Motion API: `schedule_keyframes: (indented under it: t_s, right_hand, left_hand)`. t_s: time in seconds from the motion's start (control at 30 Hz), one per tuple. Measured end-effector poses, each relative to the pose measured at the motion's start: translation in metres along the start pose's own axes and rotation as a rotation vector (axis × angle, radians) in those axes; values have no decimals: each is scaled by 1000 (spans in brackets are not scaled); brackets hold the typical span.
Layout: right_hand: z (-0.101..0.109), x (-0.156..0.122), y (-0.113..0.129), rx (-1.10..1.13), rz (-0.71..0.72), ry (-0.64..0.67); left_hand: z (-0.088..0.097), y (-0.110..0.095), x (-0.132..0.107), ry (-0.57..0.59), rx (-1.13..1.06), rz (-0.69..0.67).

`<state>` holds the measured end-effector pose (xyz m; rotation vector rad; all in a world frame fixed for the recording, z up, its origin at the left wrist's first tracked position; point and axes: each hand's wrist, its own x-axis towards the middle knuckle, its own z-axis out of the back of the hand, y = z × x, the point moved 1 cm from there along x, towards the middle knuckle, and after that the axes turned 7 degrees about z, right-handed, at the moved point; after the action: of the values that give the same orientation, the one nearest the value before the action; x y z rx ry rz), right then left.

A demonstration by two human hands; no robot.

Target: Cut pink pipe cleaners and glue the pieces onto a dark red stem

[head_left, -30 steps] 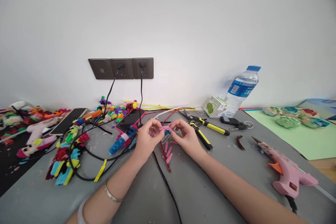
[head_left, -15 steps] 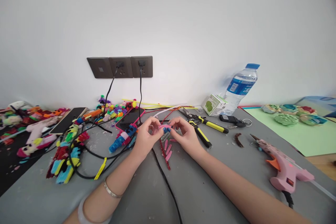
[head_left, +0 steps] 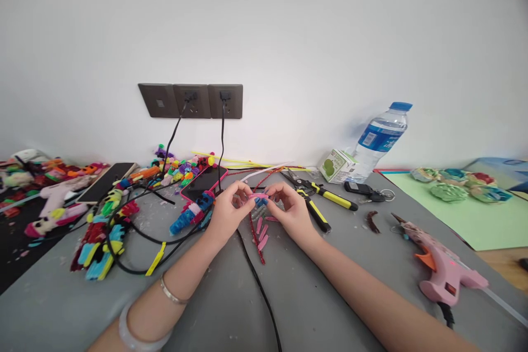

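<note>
A small pink and blue pipe-cleaner piece (head_left: pixel 259 198) is pinched between both hands, above the middle of the table. My left hand (head_left: pixel 229 208) is closed on its left end with thumb and fingertips. On the right end, the thumb and fingers of my right hand (head_left: pixel 291 210) are closed too. Short pink pipe-cleaner pieces (head_left: pixel 263 242) lie on the table just under the hands, with grey pieces (head_left: pixel 259 213) behind them. A red glittery stem (head_left: pixel 253 231) runs beside these. The fingers partly cover the held piece.
Yellow-handled pliers (head_left: pixel 315 214) lie right of my hands; a pink glue gun (head_left: pixel 443 272) rests farther right. A water bottle (head_left: pixel 381 137) and green-white carton (head_left: pixel 336 166) stand by the wall. Black cables (head_left: pixel 259 283) cross the table. Pipe-cleaner figures (head_left: pixel 101 236) and phones (head_left: pixel 205 182) are at left.
Both hands keep their pinch on the pink and blue piece, with only slight finger movement. The whole view has shifted a little.
</note>
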<state>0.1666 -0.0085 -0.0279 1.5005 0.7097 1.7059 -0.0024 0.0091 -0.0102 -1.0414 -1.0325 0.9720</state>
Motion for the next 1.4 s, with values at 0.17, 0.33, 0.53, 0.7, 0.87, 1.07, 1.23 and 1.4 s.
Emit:
schedule_keyframes:
  t_s: [0.17, 0.33, 0.53, 0.7, 0.87, 1.07, 1.23, 1.4]
  right_hand:
    - [0, 1, 0, -5, -13, -9]
    - [0, 1, 1, -12, -30, -16]
    - [0, 2, 1, -10, -23, -20]
    - [1, 1, -2, -5, -19, -24]
    - [1, 1, -1, 19, -7, -22]
    - [1, 3, 3, 4, -3, -19]
    - [1, 3, 3, -9, -5, -16]
    - [1, 3, 3, -13, -16, -16]
  left_hand:
    - [1, 2, 0, -3, 4, -13]
    - [1, 2, 1, 7, 18, -13]
    - [1, 0, 0, -13, 36, -25]
    - [0, -2, -1, -17, 37, -9]
    - [1, -2, 0, -20, 56, -11]
    - [1, -2, -1, -23, 65, -30]
    - [1, -3, -1, -34, 75, -39]
    - [2, -5, -1, -47, 97, -67]
